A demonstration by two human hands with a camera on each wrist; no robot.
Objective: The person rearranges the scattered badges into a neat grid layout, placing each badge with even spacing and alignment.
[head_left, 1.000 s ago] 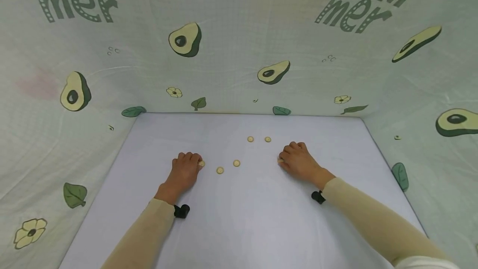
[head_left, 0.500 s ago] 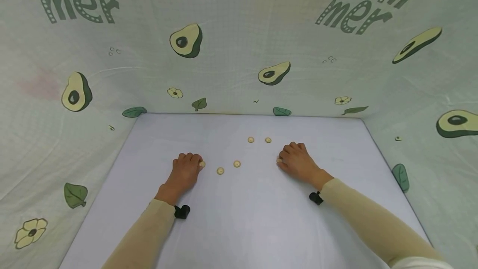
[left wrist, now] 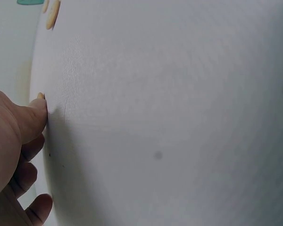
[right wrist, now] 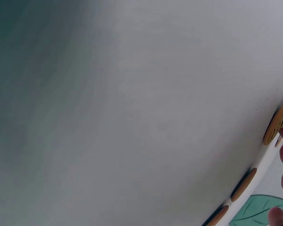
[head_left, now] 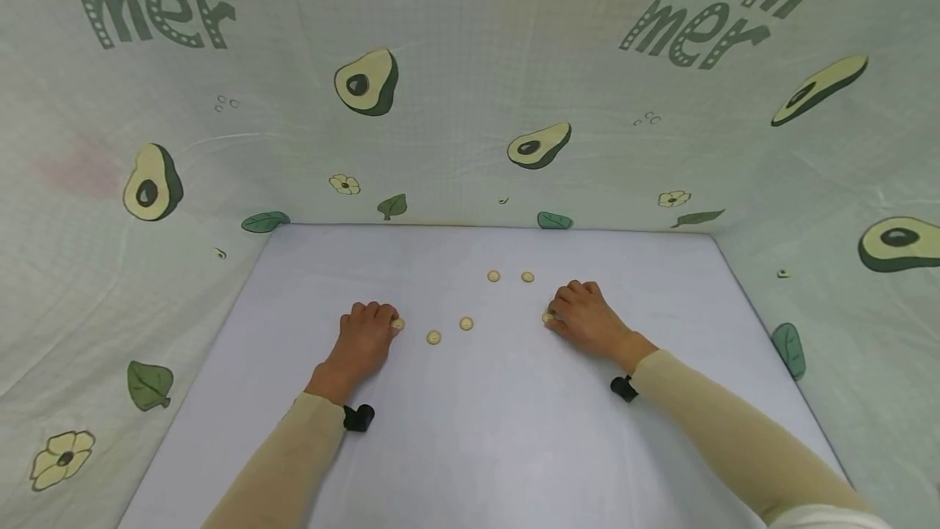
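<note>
My left hand point(head_left: 361, 341) is low over the left part of the white table, gripping a small round wooden button point(head_left: 397, 323) between thumb and fingers. In the left wrist view only an edge of that button point(left wrist: 41, 95) shows past the thumb. Right of centre, my right hand point(head_left: 589, 321) holds another wooden button point(head_left: 548, 317) at its fingertips. The right wrist view shows this button point(right wrist: 276, 125) lying nearly flat at the table surface, small holes in its face, fingertips against it. Between the hands lie two more buttons, a left one point(head_left: 434, 337) and a right one point(head_left: 466, 323).
Farther back, two loose buttons lie side by side, one on the left point(head_left: 494, 276) and one on the right point(head_left: 528, 277). A pale cloth point(head_left: 448, 88) printed with avocados and leaves rises behind the white tabletop point(head_left: 477, 431) and along both its sides.
The button at my right hand has gone from tilted to flatter and shifted slightly left, the hand barely moving with it. My left hand and the loose buttons keep their places.
</note>
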